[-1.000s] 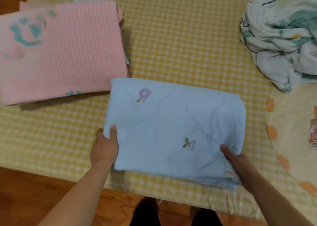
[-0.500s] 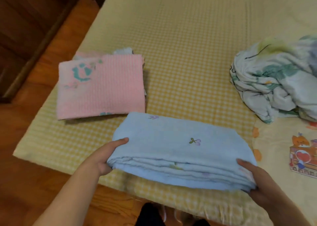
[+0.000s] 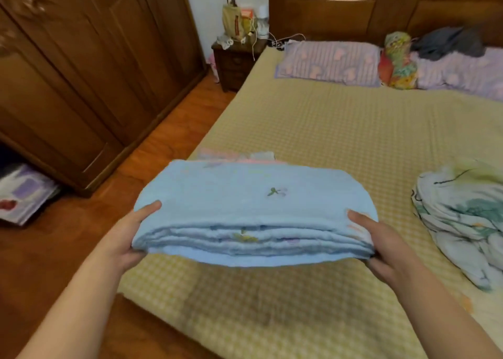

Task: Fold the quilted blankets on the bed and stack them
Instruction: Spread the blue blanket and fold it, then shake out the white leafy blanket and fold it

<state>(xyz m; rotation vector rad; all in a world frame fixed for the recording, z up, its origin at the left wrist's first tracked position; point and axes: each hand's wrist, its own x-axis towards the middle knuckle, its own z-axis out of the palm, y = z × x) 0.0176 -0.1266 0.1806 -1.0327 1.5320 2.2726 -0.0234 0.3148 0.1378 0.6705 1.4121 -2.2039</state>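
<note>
Both hands carry the folded blue blanket (image 3: 253,203) above the bed (image 3: 340,130), clear of the sheet; its shadow falls on the yellow check below.

L hand (image 3: 128,236) grips the blanket's left end: thumb on top, fingers tucked under & out of sight. R hand (image 3: 381,247) grips the right end the same way, thumb lying on the top layer, fingers hidden beneath. The blanket spans the gap btw the two hands, stacked fold edges facing the person, rounded fold on the far side. A small green & purple flower sits on top, nearer the R hand.

Just beyond the blanket, on the L-hand side, a strip of the pink blanket (image 3: 231,155) shows on the bed, mostly hidden behind the blue one. Can't tell if they touch.

To the right of the R hand, apart from it, lies a crumpled white floral blanket (image 3: 462,217), unfolded.

Far past both hands: purple pillows (image 3: 326,62) at the headboard, w/ a colourful roll (image 3: 398,62) & a grey cloth (image 3: 449,42). Left of the L hand: wood floor (image 3: 163,130), wardrobe (image 3: 81,72), nightstand (image 3: 236,62) w/ clutter on top.
</note>
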